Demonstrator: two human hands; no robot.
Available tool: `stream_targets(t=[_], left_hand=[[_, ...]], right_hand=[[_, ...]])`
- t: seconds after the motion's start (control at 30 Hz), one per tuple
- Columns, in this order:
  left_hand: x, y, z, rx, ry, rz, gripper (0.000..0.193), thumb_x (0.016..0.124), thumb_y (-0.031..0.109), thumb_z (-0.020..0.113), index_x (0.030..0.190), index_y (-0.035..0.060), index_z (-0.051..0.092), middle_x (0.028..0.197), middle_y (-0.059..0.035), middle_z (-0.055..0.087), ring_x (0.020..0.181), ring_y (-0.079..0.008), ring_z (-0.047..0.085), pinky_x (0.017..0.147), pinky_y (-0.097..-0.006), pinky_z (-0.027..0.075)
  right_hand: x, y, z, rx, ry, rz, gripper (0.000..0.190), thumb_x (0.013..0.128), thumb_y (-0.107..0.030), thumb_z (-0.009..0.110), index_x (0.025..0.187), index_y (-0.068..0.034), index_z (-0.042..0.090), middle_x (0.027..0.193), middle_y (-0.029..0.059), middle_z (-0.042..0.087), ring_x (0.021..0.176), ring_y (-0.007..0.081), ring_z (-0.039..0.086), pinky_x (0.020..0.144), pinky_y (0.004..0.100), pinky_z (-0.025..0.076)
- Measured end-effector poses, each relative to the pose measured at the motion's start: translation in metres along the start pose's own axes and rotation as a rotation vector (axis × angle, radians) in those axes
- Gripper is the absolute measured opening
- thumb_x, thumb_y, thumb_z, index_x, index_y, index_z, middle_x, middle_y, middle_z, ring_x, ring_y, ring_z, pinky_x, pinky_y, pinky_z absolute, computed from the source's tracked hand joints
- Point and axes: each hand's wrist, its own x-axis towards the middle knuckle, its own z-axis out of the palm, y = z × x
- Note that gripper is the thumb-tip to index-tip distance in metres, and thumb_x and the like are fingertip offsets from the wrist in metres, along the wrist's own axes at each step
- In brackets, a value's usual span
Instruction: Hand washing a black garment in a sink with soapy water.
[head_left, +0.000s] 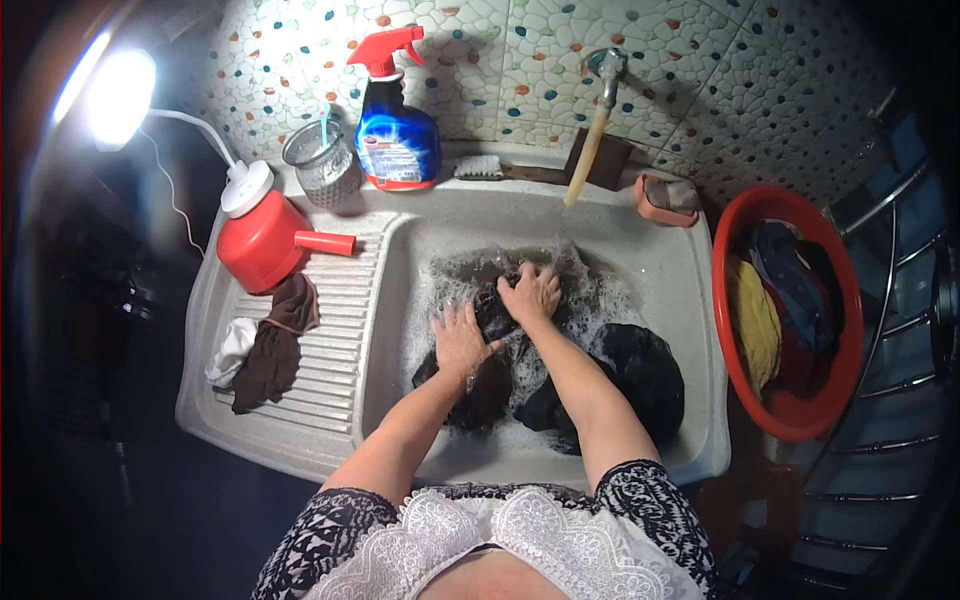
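Dark wet cloth (480, 394) lies in soapy water in the basin of a grey sink (371, 300). My left hand (461, 343), fingers spread, rests on the cloth near the basin's middle. Farther back and to the right, my right hand (531, 295) presses on dark fabric with its fingers apart. Water runs from a hose on the metal tap (611, 71) just behind that hand. A black garment (643, 375) bulges above the suds at the basin's right. Parts of the cloth are hidden by foam and by my forearms.
On the ribbed drainboard lie a brown cloth (266, 367) and a white cloth (232, 351), beside a red dipper (259, 244). A spray bottle (397, 142), glass jar (322, 169), brush (480, 166) and soap dish (666, 214) line the back. A red tub (720, 315) of clothes stands right.
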Motion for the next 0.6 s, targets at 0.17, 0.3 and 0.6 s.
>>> stream_targets(t=[0.17, 0.3, 0.6], left_hand=[[-0.004, -0.028, 0.035, -0.199, 0.098, 0.015, 0.088, 0.076, 0.042, 0.061, 0.144, 0.0047, 0.02, 0.145, -0.0165, 0.03, 0.134, -0.0375, 0.026, 0.103, -0.0504, 0.028], [-0.008, -0.02, 0.018, -0.111, 0.134, 0.108, 0.072, 0.08, 0.029, 0.053, 0.144, 0.0109, 0.024, 0.152, -0.0083, 0.019, 0.138, -0.0318, 0.02, 0.101, -0.0447, 0.031], [0.003, 0.0, 0.006, 0.047, -0.002, 0.028, 0.092, 0.074, 0.063, 0.057, 0.138, 0.0009, 0.035, 0.146, -0.0106, 0.031, 0.136, -0.0335, 0.023, 0.104, -0.0542, 0.026]], right_hand=[[-0.089, -0.013, -0.002, 0.368, -0.208, -0.211, 0.028, 0.075, -0.028, 0.061, 0.093, -0.008, 0.066, 0.119, 0.0291, 0.044, 0.109, 0.0456, 0.045, 0.094, 0.0476, 0.039], [-0.123, -0.025, -0.02, 0.342, -0.131, -0.292, 0.018, 0.072, -0.026, 0.066, 0.077, -0.009, 0.065, 0.108, 0.0191, 0.051, 0.098, 0.0404, 0.05, 0.082, 0.0464, 0.044], [-0.006, -0.012, 0.028, 0.146, 0.009, -0.06, 0.022, 0.078, -0.03, 0.063, 0.083, -0.01, 0.07, 0.1, 0.0154, 0.057, 0.094, 0.0335, 0.058, 0.079, 0.0429, 0.048]])
